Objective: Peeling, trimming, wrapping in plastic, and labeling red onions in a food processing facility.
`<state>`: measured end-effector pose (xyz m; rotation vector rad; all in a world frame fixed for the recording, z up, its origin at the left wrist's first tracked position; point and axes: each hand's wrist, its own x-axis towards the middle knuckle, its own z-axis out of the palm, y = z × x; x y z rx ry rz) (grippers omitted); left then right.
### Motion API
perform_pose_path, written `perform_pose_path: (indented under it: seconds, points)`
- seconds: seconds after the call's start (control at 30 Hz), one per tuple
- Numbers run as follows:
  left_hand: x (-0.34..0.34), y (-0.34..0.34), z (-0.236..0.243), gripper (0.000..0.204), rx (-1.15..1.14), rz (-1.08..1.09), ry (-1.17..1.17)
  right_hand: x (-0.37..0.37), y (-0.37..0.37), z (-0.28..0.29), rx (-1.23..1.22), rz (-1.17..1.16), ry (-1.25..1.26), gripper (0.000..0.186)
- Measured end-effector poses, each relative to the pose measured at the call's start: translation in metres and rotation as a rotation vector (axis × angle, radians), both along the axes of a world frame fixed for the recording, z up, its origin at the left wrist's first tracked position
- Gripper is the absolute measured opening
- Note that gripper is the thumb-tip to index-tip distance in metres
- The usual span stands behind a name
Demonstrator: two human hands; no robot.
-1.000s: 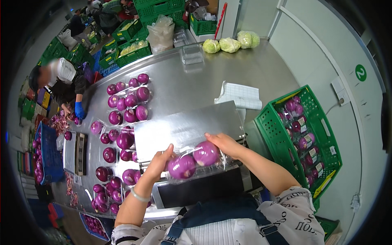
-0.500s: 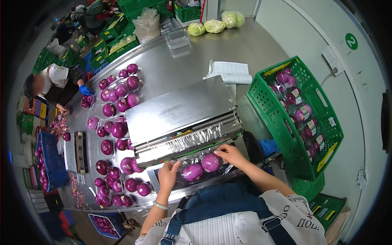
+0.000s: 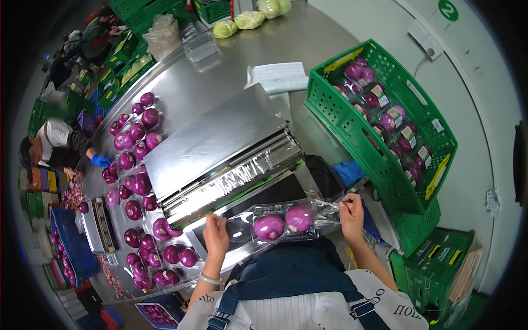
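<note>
Two purple onions sit in a clear plastic tray close in front of me. Clear cling film covers the tray and stretches out past both its ends. With fingers pinched, my left hand grips the film at the left. My right hand pinches the bunched film at the other end. Just beyond the tray is a metal film-wrapping machine, with crinkled film along its front slot and a dark plate before it.
Several onions in clear trays cover the table's left side. A green crate of wrapped, labelled onions stands at the right. Cabbages lie at the back. A co-worker's blue-gloved hand is at the far left, near a scale.
The tray of onions has come nearer to me, away from the machine. My right hand has moved outward to the right, pulling the film out. The whole view has shifted.
</note>
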<state>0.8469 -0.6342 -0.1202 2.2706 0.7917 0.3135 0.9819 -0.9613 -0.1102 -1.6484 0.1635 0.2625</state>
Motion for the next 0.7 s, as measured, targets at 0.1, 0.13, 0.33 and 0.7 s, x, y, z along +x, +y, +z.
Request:
perform_pose_path:
  seconds: [0.1,0.13,0.33,0.7]
  points:
    - [0.02,-0.005,-0.033,0.016,0.346,-0.276,0.195,-0.018,-0.003,-0.07,-0.422,-0.053,-0.289,0.004]
    - [0.028,-0.006,-0.043,0.026,0.493,-0.36,0.209,-0.024,0.009,-0.078,-0.495,-0.072,-0.192,0.007]
    - [0.097,-0.055,-0.03,0.029,0.174,-0.779,-0.141,-0.075,0.049,-0.138,0.483,-0.139,0.0,0.032]
    - [0.098,-0.116,0.11,0.032,-1.522,-1.226,-0.161,-0.055,0.021,0.03,0.525,1.034,0.534,0.028]
